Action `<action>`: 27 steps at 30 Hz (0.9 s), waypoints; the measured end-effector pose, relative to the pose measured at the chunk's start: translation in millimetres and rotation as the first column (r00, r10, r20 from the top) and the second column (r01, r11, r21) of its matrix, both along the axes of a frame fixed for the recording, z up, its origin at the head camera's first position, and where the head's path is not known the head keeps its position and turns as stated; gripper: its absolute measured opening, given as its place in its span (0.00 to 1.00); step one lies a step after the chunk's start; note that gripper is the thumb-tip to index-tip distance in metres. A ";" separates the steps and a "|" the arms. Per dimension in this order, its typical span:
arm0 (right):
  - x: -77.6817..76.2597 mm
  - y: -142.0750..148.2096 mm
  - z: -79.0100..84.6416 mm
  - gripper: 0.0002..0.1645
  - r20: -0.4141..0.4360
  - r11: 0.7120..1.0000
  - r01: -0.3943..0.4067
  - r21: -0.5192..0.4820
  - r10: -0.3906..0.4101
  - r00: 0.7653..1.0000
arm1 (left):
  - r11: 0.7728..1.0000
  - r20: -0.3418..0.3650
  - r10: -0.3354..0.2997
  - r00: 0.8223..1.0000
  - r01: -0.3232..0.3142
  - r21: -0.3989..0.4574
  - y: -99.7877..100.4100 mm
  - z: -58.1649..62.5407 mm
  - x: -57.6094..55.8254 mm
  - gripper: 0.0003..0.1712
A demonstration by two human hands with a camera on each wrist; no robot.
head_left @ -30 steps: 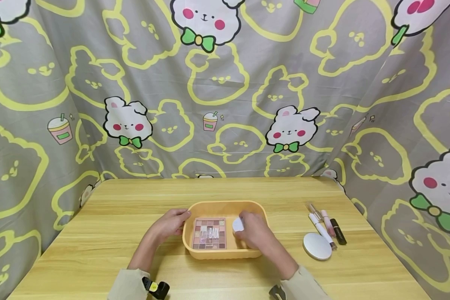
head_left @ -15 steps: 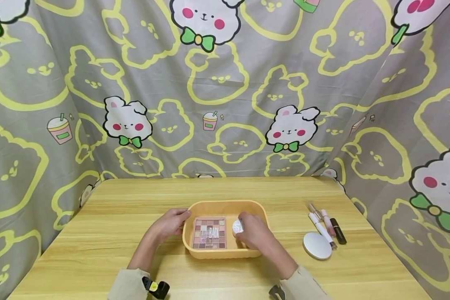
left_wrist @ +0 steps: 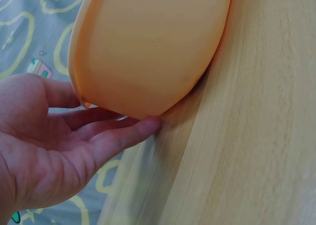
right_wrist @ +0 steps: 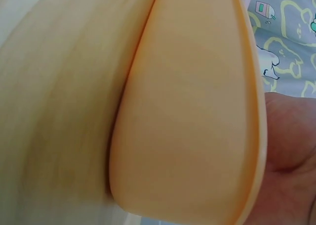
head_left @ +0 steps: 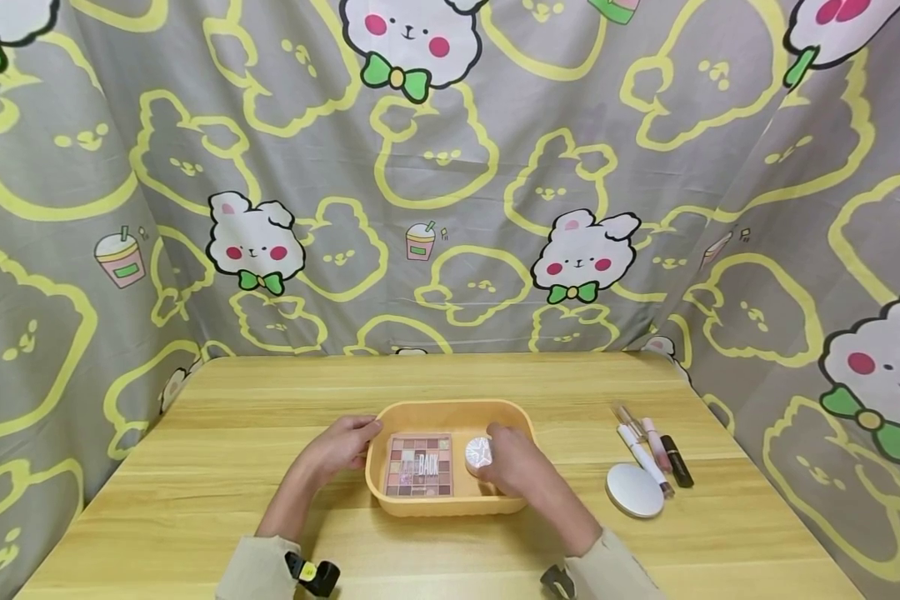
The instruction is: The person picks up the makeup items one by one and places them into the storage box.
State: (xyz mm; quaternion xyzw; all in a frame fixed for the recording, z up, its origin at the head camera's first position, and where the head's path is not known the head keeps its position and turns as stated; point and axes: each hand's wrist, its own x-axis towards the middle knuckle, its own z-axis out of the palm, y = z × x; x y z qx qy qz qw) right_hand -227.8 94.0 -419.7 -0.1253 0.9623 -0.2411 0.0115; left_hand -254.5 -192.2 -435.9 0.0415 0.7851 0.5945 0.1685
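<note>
In the head view an orange basket (head_left: 450, 507) stands on the table. My left hand (head_left: 339, 447) grips its left end; in the left wrist view, thumb and fingers lie around the wall below the rim. Inside, on the left, an eyeshadow palette (head_left: 418, 467) lies flat. A round white compact (head_left: 477, 453) with a star pattern is in the right half. My right hand (head_left: 517, 461) reaches into the basket, thumb and fingertips at the compact's right edge, hiding that side. In the right wrist view the basket wall (right_wrist: 187, 106) covers the fingers.
To the right lie a round silver compact (head_left: 634, 491), a white tube (head_left: 643, 450), a pink tube (head_left: 656, 446), a black tube (head_left: 677, 462) and a clear-capped tube (head_left: 630, 421). A patterned curtain (head_left: 450, 333) hangs behind the wooden table (head_left: 270, 392).
My right hand has shifted slightly right, so more of the white compact's patterned face shows. The left hand and the basket have stayed where they were.
</note>
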 end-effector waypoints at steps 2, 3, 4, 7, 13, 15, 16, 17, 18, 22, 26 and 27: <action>0.5 1.7 1.6 0.30 -0.011 1.000 -0.003 0.011 0.003 1.000 | 1.000 0.001 0.000 1.000 0.000 -0.002 0.0 -0.2 -0.2 0.29; 1.0 2.2 2.3 0.27 -0.022 1.000 -0.009 0.022 0.010 1.000 | 1.000 0.001 -0.001 1.000 0.001 -0.004 -0.1 -0.5 -0.4 0.29; 1.3 2.7 2.8 0.25 -0.031 0.999 -0.014 0.030 0.015 0.999 | 1.000 0.001 -0.001 1.000 0.001 -0.005 -0.1 -0.6 -0.5 0.29; 2.2 3.0 2.9 0.20 -0.053 0.999 -0.022 0.047 0.024 0.998 | 1.000 0.002 -0.003 1.000 0.003 -0.001 -0.2 -1.3 -1.2 0.29; 1.1 0.9 0.0 0.22 -0.064 0.999 -0.004 0.045 0.007 0.998 | 1.000 0.002 0.010 1.000 -0.010 -0.006 -0.4 -2.5 -1.7 0.30; -0.1 -0.1 -1.3 0.22 -0.068 0.999 0.002 0.041 0.001 0.998 | 1.000 0.003 0.014 1.000 -0.014 -0.010 -0.5 -2.5 -1.9 0.30; -0.7 -0.5 -1.8 0.22 -0.067 0.999 0.004 0.039 -0.002 0.998 | 1.000 0.002 0.013 1.000 -0.013 -0.013 -0.5 -2.5 -2.1 0.30; -1.2 -0.9 -2.7 0.22 -0.066 0.999 0.007 0.038 -0.004 0.998 | 1.000 0.003 0.012 1.000 -0.012 -0.015 -0.5 -2.6 -2.3 0.30; -1.4 -1.3 -3.0 0.23 -0.066 0.999 0.009 0.036 -0.006 0.998 | 1.000 0.002 0.009 1.000 -0.009 -0.018 -0.6 -2.8 -2.6 0.30; -2.3 -2.9 -5.4 0.26 -0.069 0.999 0.022 0.025 -0.021 0.997 | 1.000 0.000 0.003 1.000 -0.003 -0.028 -0.2 -2.1 -2.6 0.30; -3.1 -5.6 -6.7 0.28 -0.076 1.000 0.030 0.004 -0.030 0.997 | 0.999 -0.001 0.007 1.000 -0.007 -0.041 -0.1 -1.5 -1.8 0.30; -3.3 -6.3 -6.9 0.29 -0.074 1.000 0.030 -0.006 -0.031 0.997 | 0.999 -0.001 0.007 1.000 -0.007 -0.042 -0.2 -1.4 -1.6 0.30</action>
